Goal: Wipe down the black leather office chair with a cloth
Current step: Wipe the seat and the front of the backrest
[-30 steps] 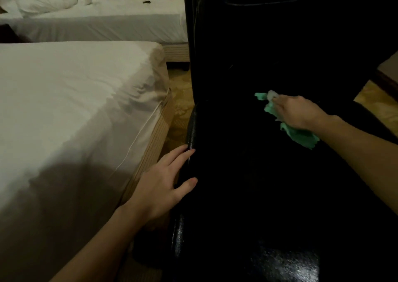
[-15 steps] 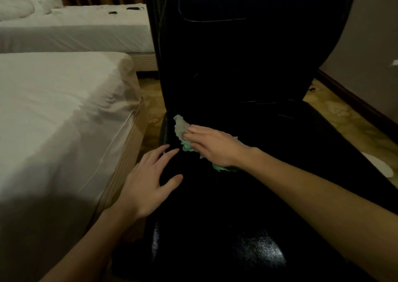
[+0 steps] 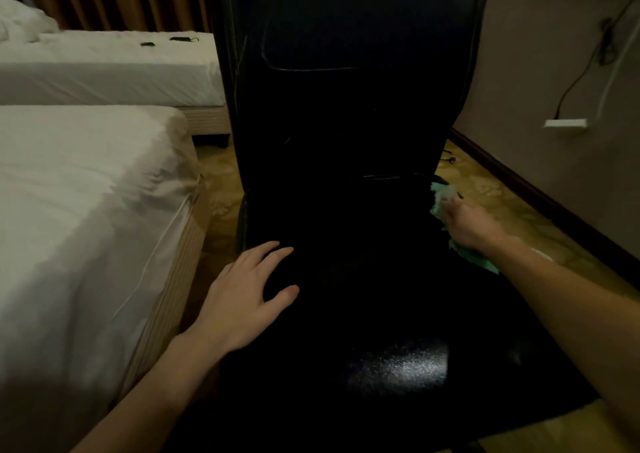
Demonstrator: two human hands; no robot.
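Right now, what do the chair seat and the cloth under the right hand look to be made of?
Chair seat: black leather or a leather-like vinyl, glossy, judging by the grainy sheen where light hits the front. Cloth: soft green fabric, matte, crumpled under the right hand; possibly microfibre, though too dim to tell.

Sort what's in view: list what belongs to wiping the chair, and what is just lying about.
Job: black leather chair; green cloth under the right hand; left hand flat on the seat.

Lying about: near bed; far bed; wall cables.

Patterned floor (image 3: 502,189) — black chair (image 3: 346,123) and two white beds (image 3: 86,193) stand on it.
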